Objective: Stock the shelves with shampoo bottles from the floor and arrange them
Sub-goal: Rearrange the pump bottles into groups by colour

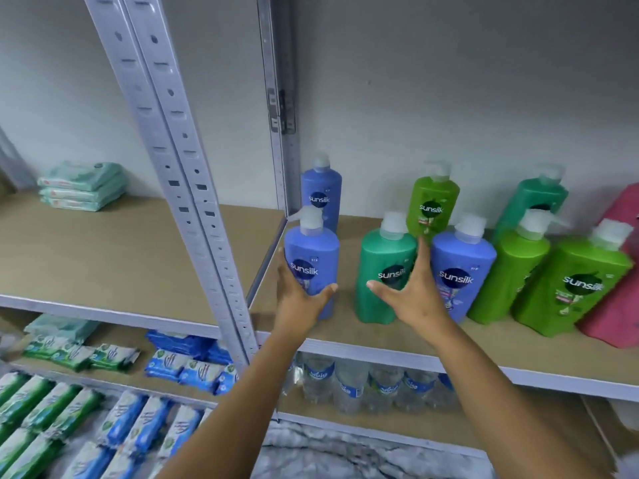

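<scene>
Two bare forearms reach up from the near edge toward a shelf (397, 331) of Sunsilk pump bottles. On the far left, folded pale green packs (83, 186) sit at the back of a neighbouring shelf, and below them lie green sachet packs (81, 354) and blue sachet packs (186, 368). A perforated grey metal upright (179, 174) slants between the two shelf bays.

Just right of the upright, the left hand (301, 299) grips the near blue shampoo bottle (313, 261) low on its body, thumb curled round the front, at the left end of the shelf. A second blue bottle (321, 198) stands directly behind it. Right of that, the right hand (411, 292) is spread wide, fingers straight, thumb pointing left; it lies over the front of the teal bottle (385, 274), with fingertips reaching toward the lime bottle (434, 205) behind. Whether it touches the teal bottle is unclear. Next comes another blue bottle (461, 271), then two lime bottles (570, 288) leaning right, a teal one (534, 202) at the back, and a pink bottle (619, 305) at the right edge. Under the shelf, clear water bottles (366, 382) stand in a row.
</scene>
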Available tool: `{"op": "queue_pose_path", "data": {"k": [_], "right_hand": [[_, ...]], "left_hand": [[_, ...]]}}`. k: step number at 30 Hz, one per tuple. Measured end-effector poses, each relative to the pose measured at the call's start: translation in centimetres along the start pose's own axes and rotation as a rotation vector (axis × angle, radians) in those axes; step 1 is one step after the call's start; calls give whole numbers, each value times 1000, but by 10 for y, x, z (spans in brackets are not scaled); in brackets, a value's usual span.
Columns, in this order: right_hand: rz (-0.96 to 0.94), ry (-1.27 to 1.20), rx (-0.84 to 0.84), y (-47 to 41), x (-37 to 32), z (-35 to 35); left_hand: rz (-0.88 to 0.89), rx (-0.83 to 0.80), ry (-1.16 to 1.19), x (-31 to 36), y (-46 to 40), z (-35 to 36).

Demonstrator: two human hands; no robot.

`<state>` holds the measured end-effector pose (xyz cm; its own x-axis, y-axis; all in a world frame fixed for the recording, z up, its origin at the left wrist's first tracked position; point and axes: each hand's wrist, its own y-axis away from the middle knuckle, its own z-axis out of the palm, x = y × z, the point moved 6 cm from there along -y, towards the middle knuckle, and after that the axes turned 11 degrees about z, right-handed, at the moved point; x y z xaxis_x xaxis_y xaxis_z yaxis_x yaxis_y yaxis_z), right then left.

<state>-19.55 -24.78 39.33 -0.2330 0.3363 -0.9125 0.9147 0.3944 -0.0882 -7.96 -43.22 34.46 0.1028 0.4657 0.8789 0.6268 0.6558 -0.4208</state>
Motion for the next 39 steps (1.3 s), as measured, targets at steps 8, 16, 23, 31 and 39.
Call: {"op": "queue_pose_path", "data": {"k": [8, 16, 23, 31, 39], "right_hand": [[5, -94, 160, -11, 11, 18], [48, -79, 235, -21, 25, 25], [88, -143, 89, -20, 42, 27], [176, -105, 110, -15, 66, 36], [215, -132, 92, -14, 58, 41]], "left_hand": [[-71, 25, 88, -6, -24, 5], [-45, 65, 106, -1, -48, 13], [-120, -78, 137, -38, -36, 8], [-139, -121, 133, -55, -36, 7], [-114, -145, 178, -61, -52, 13]]}}
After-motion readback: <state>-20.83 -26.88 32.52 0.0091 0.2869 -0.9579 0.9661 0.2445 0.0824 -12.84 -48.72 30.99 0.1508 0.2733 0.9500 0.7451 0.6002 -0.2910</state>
